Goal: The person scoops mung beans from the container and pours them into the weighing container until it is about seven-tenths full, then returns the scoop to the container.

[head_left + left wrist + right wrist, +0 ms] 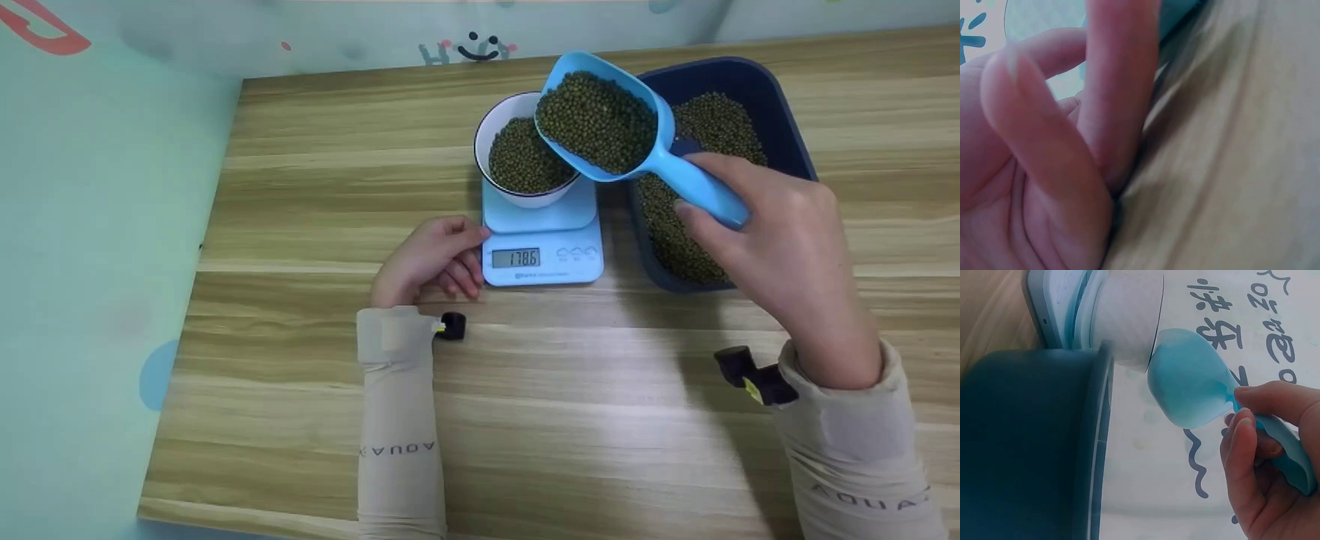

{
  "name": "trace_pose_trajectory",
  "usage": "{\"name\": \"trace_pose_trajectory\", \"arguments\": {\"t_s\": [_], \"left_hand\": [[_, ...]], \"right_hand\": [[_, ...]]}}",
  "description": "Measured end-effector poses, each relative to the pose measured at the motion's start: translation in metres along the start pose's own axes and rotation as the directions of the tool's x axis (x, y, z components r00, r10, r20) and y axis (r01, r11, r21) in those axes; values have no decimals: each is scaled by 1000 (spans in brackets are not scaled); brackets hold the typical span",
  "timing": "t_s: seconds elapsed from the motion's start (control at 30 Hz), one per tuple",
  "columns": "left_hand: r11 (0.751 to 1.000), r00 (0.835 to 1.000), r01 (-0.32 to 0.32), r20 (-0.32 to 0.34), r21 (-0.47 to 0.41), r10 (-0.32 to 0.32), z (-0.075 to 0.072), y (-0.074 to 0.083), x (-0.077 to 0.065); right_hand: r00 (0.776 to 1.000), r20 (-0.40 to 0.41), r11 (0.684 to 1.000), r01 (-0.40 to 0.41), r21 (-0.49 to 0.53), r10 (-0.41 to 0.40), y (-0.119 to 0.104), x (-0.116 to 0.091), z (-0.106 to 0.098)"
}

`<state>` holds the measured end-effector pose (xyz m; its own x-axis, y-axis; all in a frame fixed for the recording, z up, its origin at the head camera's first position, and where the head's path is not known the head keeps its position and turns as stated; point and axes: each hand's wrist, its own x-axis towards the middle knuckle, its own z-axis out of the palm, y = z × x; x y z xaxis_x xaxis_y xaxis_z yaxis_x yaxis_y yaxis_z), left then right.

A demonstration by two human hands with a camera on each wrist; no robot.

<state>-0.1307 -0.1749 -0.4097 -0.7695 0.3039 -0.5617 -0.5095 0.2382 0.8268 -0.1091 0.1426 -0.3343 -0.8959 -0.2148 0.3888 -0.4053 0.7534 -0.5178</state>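
My right hand (787, 232) grips the handle of a blue scoop (694, 184) heaped with small green beans (596, 120). The scoop's front edge overlaps the right rim of a white bowl (529, 200) with a dark rim, which holds more of the beans. Under the bowl is a light blue kitchen scale (544, 274), its display reading 178.6. Resting on the table at the scale's left side, my left hand (435, 259) has its thumb tip at the scale's edge and its fingers loosely bent. In the right wrist view, the underside of the scoop (1188, 379) shows beside the bowl (1129, 318).
A dark blue bin (799, 150) with a bed of green beans stands right of the scale, partly beneath my right hand. The wooden table (300, 225) meets a pale green printed wall covering (337, 34) at the back and left.
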Motion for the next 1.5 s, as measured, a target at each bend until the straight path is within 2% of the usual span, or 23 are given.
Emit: {"name": "trace_pose_trajectory", "arguments": {"t_s": [0.93, 1.5], "left_hand": [[1000, 1000, -2, -6, 30, 2, 1, 2, 0], [1000, 1000, 13, -7, 21, -13, 1, 3, -1]], "right_hand": [[1000, -1, 1000, -17, 8, 17, 1, -1, 0], [999, 26, 999, -33, 18, 32, 3, -2, 1]]}}
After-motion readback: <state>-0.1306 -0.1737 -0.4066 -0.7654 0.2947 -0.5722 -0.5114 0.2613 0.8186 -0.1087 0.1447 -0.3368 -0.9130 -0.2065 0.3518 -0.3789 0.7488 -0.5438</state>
